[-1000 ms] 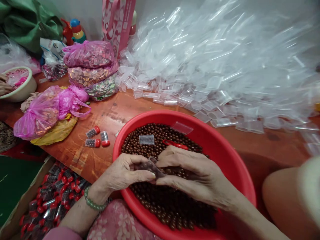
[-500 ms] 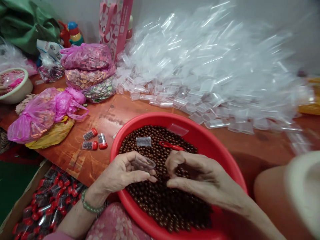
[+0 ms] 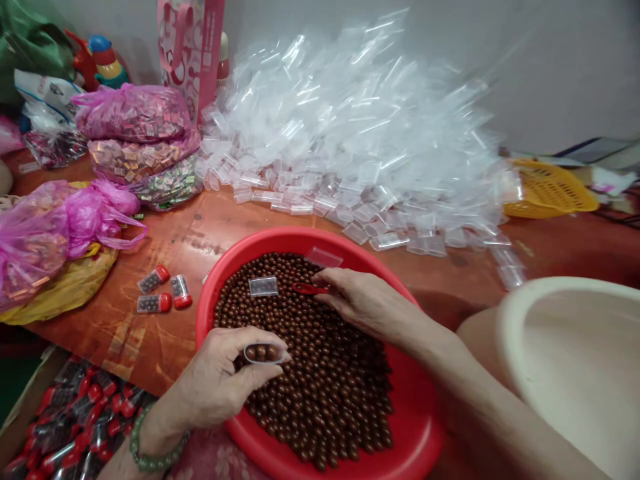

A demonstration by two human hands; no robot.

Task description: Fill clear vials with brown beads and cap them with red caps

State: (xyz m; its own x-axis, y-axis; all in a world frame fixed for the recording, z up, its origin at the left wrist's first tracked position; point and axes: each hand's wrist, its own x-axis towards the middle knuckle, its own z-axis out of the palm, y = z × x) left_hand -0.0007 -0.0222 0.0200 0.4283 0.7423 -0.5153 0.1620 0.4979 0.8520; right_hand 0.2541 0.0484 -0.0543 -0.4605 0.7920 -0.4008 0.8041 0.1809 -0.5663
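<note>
- Reddish wooden table [image 3: 200, 227] ran across my view, with a plain grey wall behind it.
- I saw a red basin [image 3: 280, 235] at the near edge, filled with small brown balls [image 3: 325, 380].
- My left hand [image 3: 215, 383] sat over the near left part of the basin. Its thumb and fingers were curled tight around a small clear vial [image 3: 263, 353], which was held on its side with brown balls showing inside.
- A green bracelet [image 3: 150, 455] circled that wrist.
- My right hand [image 3: 363, 301] reached to the far side of the basin. Its fingertips were drawn narrow against the end of a small red piece [image 3: 306, 288] lying on the balls. I could not tell whether they had a grip on it.
- One empty clear vial [image 3: 263, 286] lay on the balls just left of the red piece, and another [image 3: 324, 256] rested at the far rim.
- Three filled red-capped vials [image 3: 161, 293] lay on the table left of the basin.
- A big heap of clear vials [image 3: 350, 133] covered the back of the table, with pink bags [image 3: 131, 115] stacked to its left.
- A yellow basket [image 3: 550, 190] stood far right, and a cream tub [image 3: 575, 373] near right.
- Below the table on the left, a box [image 3: 65, 427] held many more red-capped vials.
</note>
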